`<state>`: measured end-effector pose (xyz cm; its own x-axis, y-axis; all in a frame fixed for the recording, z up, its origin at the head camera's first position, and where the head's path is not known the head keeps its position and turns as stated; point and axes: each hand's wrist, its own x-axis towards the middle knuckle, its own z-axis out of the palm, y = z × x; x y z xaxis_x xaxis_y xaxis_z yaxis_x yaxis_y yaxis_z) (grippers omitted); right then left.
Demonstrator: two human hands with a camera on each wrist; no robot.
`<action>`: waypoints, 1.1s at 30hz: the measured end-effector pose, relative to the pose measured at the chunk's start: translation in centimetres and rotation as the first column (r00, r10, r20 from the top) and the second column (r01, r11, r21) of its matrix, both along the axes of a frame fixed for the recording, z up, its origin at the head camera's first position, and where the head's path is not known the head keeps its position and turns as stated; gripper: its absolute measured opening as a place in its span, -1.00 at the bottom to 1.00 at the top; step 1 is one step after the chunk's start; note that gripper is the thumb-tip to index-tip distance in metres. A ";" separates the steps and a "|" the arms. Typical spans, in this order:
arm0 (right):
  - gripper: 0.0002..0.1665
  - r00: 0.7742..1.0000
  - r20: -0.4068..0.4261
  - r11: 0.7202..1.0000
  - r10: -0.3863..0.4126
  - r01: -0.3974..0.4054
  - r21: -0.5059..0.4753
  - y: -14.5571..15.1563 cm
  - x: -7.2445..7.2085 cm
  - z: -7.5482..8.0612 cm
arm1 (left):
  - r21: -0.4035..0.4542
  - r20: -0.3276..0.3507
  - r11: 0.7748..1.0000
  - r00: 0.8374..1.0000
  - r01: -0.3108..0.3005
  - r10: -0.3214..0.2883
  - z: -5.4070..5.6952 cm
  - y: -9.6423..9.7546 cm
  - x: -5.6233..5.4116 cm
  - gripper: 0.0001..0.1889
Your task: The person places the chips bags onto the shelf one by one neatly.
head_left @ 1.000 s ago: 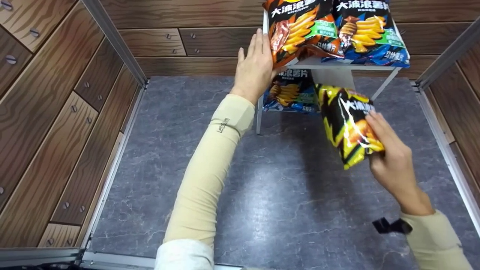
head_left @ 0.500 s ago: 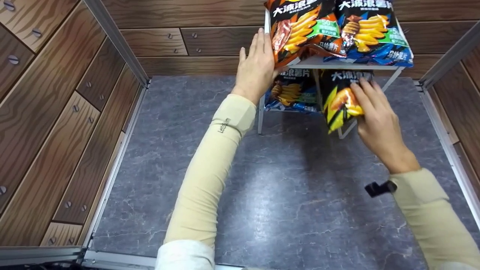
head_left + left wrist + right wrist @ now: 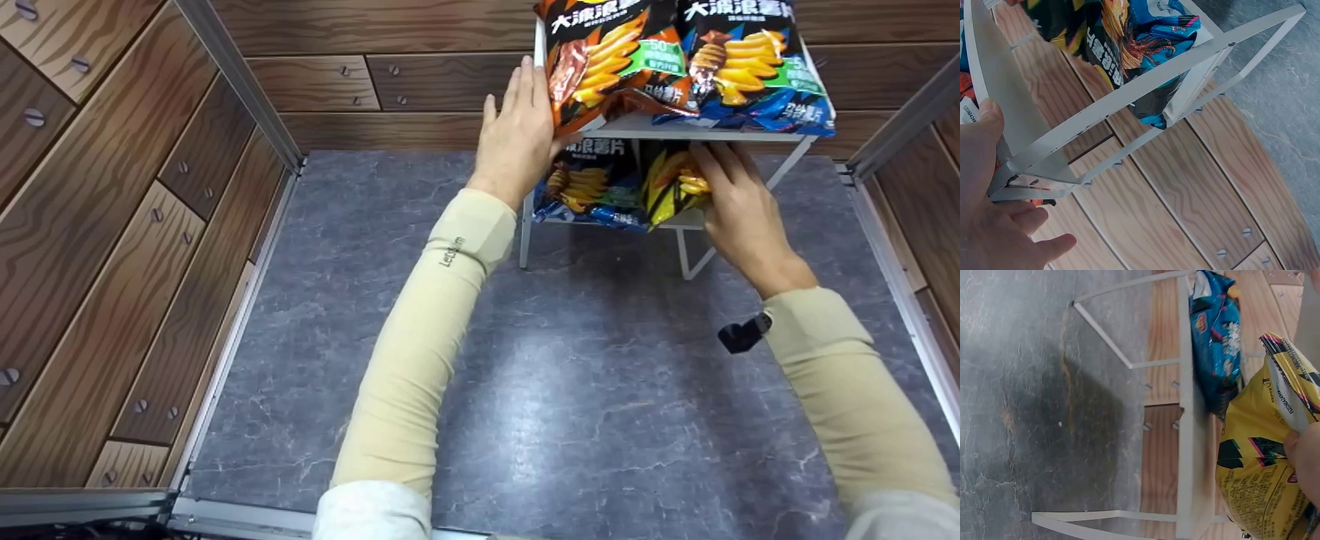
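My right hand (image 3: 739, 202) pinches a yellow-and-black bag of potato chips (image 3: 675, 184), partly inside the lower tier of a white metal rack (image 3: 637, 129). In the right wrist view the thumb presses on the yellow chip bag (image 3: 1261, 478) below its crimped end, above the shelf board. Beside it on that tier lies a blue-and-black chip bag (image 3: 592, 187). At the rack's upper left corner, my left hand (image 3: 517, 139) holds the frame, fingers along the side. In the left wrist view the frame passes between the thumb and fingers (image 3: 1053, 247) of that hand.
On the upper tier sit an orange-and-black chip bag (image 3: 615, 67) and another blue chip bag (image 3: 742, 71). Wood-patterned panels (image 3: 420, 82) stand behind the rack and at both sides. Grey marbled floor (image 3: 360, 247) spreads in front, bordered by metal rails.
My right hand has carried the yellow chip bag from in front of the rack up and into its lower tier, beside the blue bag. The left hand keeps its place on the rack.
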<state>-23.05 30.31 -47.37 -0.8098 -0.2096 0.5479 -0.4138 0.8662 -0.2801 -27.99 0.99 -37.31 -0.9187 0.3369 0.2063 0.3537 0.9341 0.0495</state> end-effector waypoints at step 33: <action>0.30 0.966 0.252 0.987 0.058 -0.093 0.129 0.7 0.1 -1.6 | 0.028 -0.008 1.000 1.000 -0.003 0.003 -0.1 -0.1 0.0 0.00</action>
<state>-22.94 31.00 -49.01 -0.8951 -0.3350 0.2941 -0.4125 0.8727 -0.2613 -27.97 0.86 -37.41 -0.9179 0.3284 0.2227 0.3516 0.9333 0.0731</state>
